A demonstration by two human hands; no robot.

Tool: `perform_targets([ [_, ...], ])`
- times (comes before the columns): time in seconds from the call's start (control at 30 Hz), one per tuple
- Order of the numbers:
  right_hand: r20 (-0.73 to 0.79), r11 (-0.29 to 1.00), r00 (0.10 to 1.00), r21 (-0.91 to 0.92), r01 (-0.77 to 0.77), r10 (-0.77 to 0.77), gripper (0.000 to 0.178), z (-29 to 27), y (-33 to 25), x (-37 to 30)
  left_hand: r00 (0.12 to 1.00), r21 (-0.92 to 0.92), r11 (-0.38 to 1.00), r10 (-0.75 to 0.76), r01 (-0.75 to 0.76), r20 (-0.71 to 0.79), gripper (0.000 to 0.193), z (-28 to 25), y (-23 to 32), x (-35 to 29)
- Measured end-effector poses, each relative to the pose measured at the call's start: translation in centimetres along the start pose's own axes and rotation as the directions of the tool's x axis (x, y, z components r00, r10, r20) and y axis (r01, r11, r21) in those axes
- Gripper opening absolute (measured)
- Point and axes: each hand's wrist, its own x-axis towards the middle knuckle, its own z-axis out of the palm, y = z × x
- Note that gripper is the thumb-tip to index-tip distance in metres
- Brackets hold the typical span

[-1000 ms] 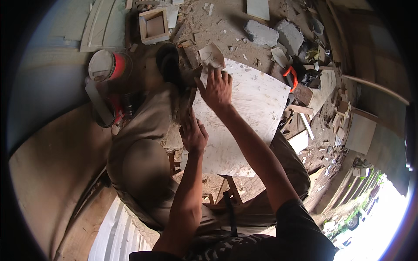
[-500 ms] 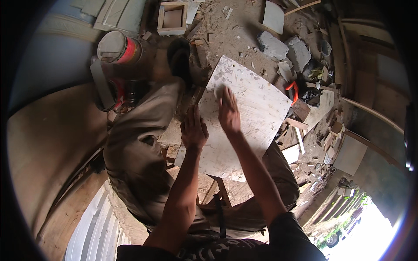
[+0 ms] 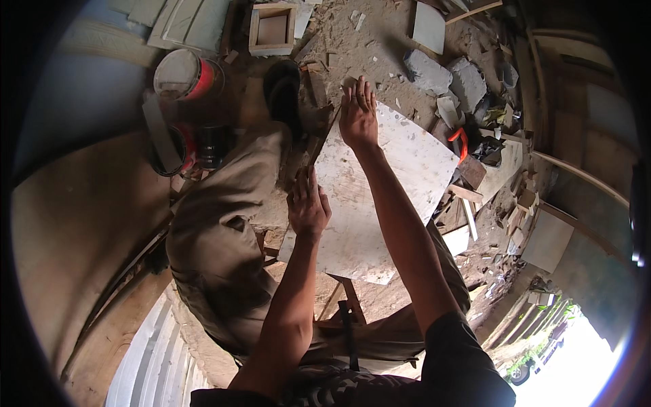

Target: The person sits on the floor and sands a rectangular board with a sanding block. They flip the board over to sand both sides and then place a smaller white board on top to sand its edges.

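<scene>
A square white board (image 3: pixel 400 176), its paint worn and blotched with grey and brown, lies tilted across my lap with one corner pointing away from me. My left hand (image 3: pixel 308 207) rests on the board's left edge, fingers stretched out and holding nothing. Up at the far corner, my right hand (image 3: pixel 359 117) presses down with its fingers together. Under those fingertips a small greyish pad (image 3: pixel 348 82) shows only at its edge; the hand covers the rest, and its exact kind cannot be made out.
Paint cans (image 3: pixel 182 76) stand at the left beside my shoe (image 3: pixel 282 91). A small wooden frame box (image 3: pixel 272 30) sits at the far side. Concrete chunks (image 3: pixel 428 72), wood scraps and an orange handle (image 3: pixel 460 144) lie on the dirt floor to the right.
My right hand has slid away from me, from the board's upper middle to its far corner, taking the pad along. My left hand stays on the left edge.
</scene>
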Motion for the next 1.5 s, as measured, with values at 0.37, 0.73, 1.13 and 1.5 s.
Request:
perform_targets([
  [0.37,0.507,0.92,0.81,0.079,-0.383,0.294,0.055,-9.4,-7.9,-32.7,1.0,-0.024,1.0,0.008,-0.008,0.003,0.068,0.6,-1.4,-0.8],
  [0.73,0.074,0.993,0.993,0.065,-0.098,0.093,0.047,0.3,-1.1,0.5,0.999,-0.002,1.0,-0.016,0.016,0.031,0.065,0.7,-0.6,0.0],
  [1.13,0.322,0.892,0.833,-0.107,-0.439,0.449,0.061,-7.0,-6.0,-31.9,0.994,-0.046,0.997,0.049,-0.054,-0.099,0.063,0.5,-1.4,-0.6],
  [1.5,0.38,0.979,0.92,0.127,-0.159,0.1,0.058,-4.7,-7.7,-22.0,0.981,-0.063,0.993,0.088,-0.1,-0.174,0.054,1.9,-2.5,-0.5],
])
